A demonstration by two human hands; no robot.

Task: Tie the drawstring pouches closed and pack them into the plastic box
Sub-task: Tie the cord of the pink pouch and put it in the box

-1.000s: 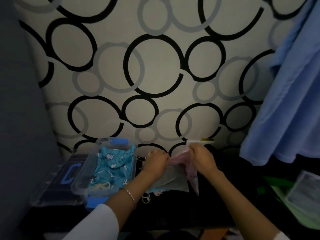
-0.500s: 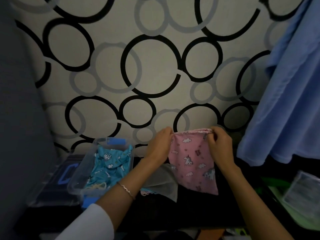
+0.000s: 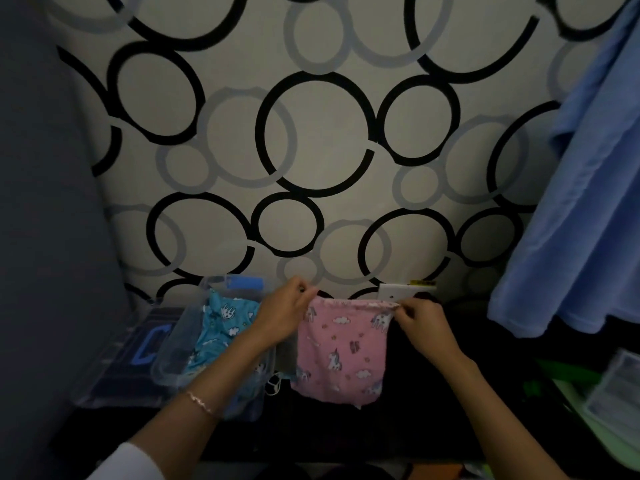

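Pink unicorn pouch [image 3: 341, 355] is held up over the dark tabletop [image 3: 436, 386], hanging flat with its bottom edge down near the surface, just right of the clear plastic box [image 3: 175, 337]. The left hand [image 3: 282, 315] is pinching the top left corner and the right hand [image 3: 420, 325] is pinching the top right corner, right at the drawstring channel, so the mouth is stretched out between them. The top edge looks a bit ruffled near the right hand, but I can't see a knot or make out the cords, so I'd say this one isn't tied yet. The box already has at least one blue printed pouch [image 3: 221, 327] in it, can't tell how many or whether they're knotted. The box's lid [image 3: 121, 358] with the blue latch lies flat beside it on the left. So my guess: partway through, with this pink one left to cinch, tie and drop in the box. Something pale peeks out under the pouch by the box, maybe more to do, too dark to tell. Blue cloth [image 3: 571, 220] hangs on the right.
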